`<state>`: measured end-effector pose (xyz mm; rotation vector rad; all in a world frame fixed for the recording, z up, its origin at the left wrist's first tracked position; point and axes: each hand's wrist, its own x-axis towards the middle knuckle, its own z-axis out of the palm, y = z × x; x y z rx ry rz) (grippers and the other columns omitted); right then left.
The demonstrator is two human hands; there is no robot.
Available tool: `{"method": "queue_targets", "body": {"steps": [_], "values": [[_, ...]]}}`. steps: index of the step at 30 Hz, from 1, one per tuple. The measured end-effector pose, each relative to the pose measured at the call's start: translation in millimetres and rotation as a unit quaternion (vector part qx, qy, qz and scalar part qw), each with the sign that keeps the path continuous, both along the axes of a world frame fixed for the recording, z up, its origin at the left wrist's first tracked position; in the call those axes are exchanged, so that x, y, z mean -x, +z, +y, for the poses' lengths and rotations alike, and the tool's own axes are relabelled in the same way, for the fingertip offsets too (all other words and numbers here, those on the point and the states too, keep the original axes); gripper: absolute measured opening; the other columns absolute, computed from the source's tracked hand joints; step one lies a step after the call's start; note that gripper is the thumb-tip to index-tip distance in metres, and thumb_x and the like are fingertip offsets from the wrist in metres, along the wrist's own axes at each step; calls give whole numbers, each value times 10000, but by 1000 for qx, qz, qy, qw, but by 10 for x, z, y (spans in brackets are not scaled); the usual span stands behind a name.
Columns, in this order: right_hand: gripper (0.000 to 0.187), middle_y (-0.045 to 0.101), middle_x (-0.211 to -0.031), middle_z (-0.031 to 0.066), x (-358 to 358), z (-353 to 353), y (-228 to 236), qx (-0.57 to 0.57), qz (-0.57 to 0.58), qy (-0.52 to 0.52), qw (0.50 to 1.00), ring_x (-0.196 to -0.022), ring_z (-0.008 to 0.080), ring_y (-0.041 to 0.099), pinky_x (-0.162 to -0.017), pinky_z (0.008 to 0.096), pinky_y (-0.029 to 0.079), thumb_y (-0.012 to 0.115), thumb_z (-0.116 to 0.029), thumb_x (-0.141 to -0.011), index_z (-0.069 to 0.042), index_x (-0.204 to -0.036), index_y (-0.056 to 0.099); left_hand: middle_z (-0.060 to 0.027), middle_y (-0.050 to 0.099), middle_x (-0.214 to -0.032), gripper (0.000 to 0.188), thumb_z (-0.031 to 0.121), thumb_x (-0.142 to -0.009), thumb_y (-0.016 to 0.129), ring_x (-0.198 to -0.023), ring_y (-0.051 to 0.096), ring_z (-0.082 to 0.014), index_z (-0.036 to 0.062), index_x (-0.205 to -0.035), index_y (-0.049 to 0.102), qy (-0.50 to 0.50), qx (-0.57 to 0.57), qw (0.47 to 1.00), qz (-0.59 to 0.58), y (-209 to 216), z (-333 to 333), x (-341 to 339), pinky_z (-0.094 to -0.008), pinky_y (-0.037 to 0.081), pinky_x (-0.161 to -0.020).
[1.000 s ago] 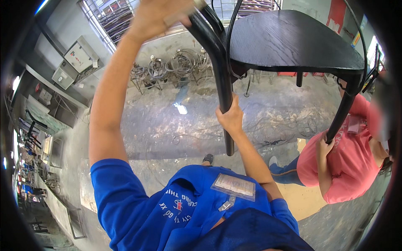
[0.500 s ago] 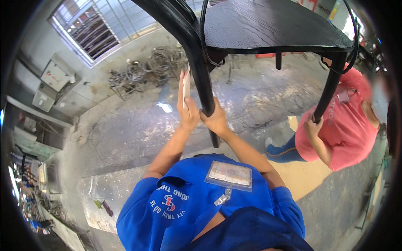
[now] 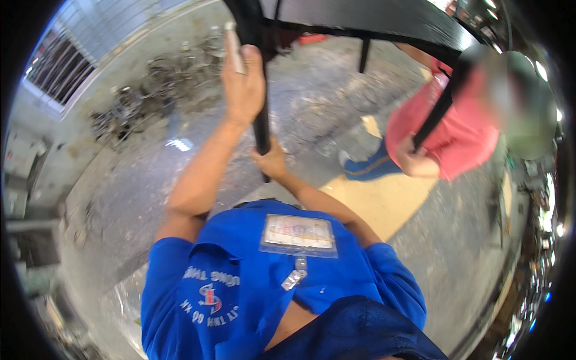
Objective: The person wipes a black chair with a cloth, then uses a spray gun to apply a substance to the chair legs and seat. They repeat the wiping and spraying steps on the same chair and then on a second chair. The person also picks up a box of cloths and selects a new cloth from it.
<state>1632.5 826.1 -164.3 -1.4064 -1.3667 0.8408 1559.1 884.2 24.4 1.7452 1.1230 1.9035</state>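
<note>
Glossy black chair (image 3: 354, 19) above the scuffed concrete floor (image 3: 324, 99), your right hand (image 3: 273, 161) wrapped round a rounded leg (image 3: 262, 129) near its tip, your left hand (image 3: 243, 90) pinching a flat pale pad (image 3: 235, 51) beside it.

The camera is the left one of two worn on the person's head. It looks down over the blue shirt (image 3: 354, 276) to the floor (image 3: 312, 129). The shirt is very close and fills the bottom. The left hand (image 3: 245, 90) and right hand (image 3: 273, 161) are farther out, and the top edge cuts off the chair (image 3: 360, 19). It sees very wide, from the window (image 3: 60, 69) to the other person (image 3: 441, 135), and bends straight things near its round rim.
</note>
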Motion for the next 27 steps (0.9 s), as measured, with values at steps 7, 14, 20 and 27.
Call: {"method": "queue_targets", "body": {"steps": [7, 14, 20, 27], "values": [[526, 630, -854, 203, 148, -301, -413, -39, 43, -45, 997, -790, 349, 638, -745, 381, 494, 733, -228, -692, -32, -1138, 536, -109, 548, -1178, 515, 352, -926, 568, -1064, 523, -172, 8, -1286, 437, -286, 139, 940, -119, -317, -474, 143, -318, 399, -931], [616, 638, -995, 179, 319, -664, -598, 153, 7, 45, 987, -918, 263, 623, -826, 377, 478, 772, -275, -670, -32, -1183, 532, -38, 637, -910, 348, 150, -781, 765, -788, 586, -106, 29, -1036, 561, -399, 186, 888, -136, -636, -196, 585, -253, 474, -704], [427, 622, -1092, 143, -247, -803, 562, -184, -239, -11, 953, -1102, 305, 546, -949, 403, 425, 718, -105, -746, -35, -1146, 587, -21, 638, -824, 305, 128, -745, 792, -762, 588, -96, 27, -952, 591, -339, 330, 876, -97, -1951, -854, 734, -263, 481, -703], [516, 498, -1317, 173, -16, -168, 2724, -435, -700, -162, 543, -1256, 324, 420, -1012, 480, 331, 638, -155, -769, -38, -1260, 529, -13, 648, -821, 298, 113, -751, 779, -774, 582, -81, 34, -974, 599, -281, 371, 884, -44, -2465, -888, 1061, -256, 473, -728]]}}
